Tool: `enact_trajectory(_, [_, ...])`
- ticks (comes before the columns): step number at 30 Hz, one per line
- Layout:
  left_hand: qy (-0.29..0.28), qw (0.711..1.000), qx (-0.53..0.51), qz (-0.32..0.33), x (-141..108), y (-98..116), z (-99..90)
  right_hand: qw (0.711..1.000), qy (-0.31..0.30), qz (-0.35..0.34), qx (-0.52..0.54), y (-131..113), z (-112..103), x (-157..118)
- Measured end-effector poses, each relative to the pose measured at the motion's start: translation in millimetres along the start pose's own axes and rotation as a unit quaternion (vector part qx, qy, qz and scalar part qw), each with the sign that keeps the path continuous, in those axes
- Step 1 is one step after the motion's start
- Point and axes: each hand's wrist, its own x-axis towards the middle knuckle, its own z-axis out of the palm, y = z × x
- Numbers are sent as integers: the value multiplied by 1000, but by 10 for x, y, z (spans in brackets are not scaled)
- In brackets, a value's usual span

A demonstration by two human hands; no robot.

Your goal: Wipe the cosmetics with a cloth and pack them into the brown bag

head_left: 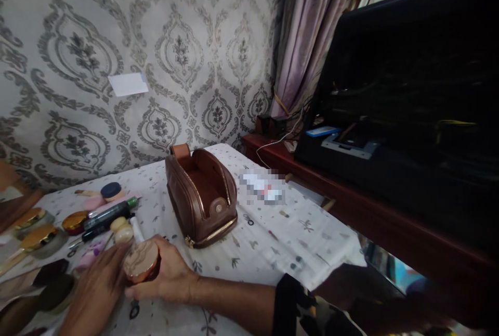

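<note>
On the table, head view, at the near edge of the cosmetics:

Item: round container, pinkish marbled lid, copper-coloured rim; just above the cloth or on it, which you cannot tell from here. It lies between your two hands, nearer to you than the brown bag.

Right hand: fingers curled round the container's right side, thumb along the near edge, pinching it.

Left hand: fingers close together, tips at the container's left side; whether they press on it, you cannot tell.

Handling: keep your right-hand grip low on the side wall, clear of the lid seam, lest the lid turn or slip. Steady the far side with light left fingertips. Lift level and straight up before any sideways move, as the white tube and the small yellow-lidded jar are near enough to be knocked.

Bearing: lid face upward, tipped towards you. Being round, the lid gives no long axis; its centre line leans up and your way. Body depth: hidden by your hand.
</note>
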Motion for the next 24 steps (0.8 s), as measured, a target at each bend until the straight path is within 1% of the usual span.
enact_trajectory(3, [-17, 999, -16, -26, 38, 134, -127, 998, -19, 3, 57, -122, -19, -38])
enact_trajectory(6, [-29, 999, -12, -37, 96, 287, -252, 993, -32, -38, 106, -271, -53, -62])
enact_trajectory(8, [-30, 998, 16, -44, 127, 353, -301, 989, -39, -68, 126, -395, -99, -71])
enact_trajectory(11, [-5, 997, 71, -43, 150, 385, -341, 984, -42, -97, 144, -615, -231, -98])
enact_trajectory(13, [27, 994, 95, -36, 175, 388, -381, 984, -36, -118, 131, -768, -363, -130])
enact_trajectory(15, [60, 993, 96, -24, 239, 418, -459, 984, -16, -139, 110, -906, -518, -159])
enact_trajectory(17, [87, 994, 72, -1, 365, 507, -574, 983, 19, -156, 97, -1022, -680, -163])
enact_trajectory(19, [102, 993, 37, 36, 562, 666, -706, 981, 53, -163, 88, -1117, -834, -122])
enact_trajectory(22, [96, 990, 1, 107, 946, 990, -859, 975, 117, -173, 74, -1220, -1029, 33])
enact_trajectory(24, [75, 982, 2, 171, 1202, 1203, -891, 971, 156, -165, 74, -1254, -1137, 178])
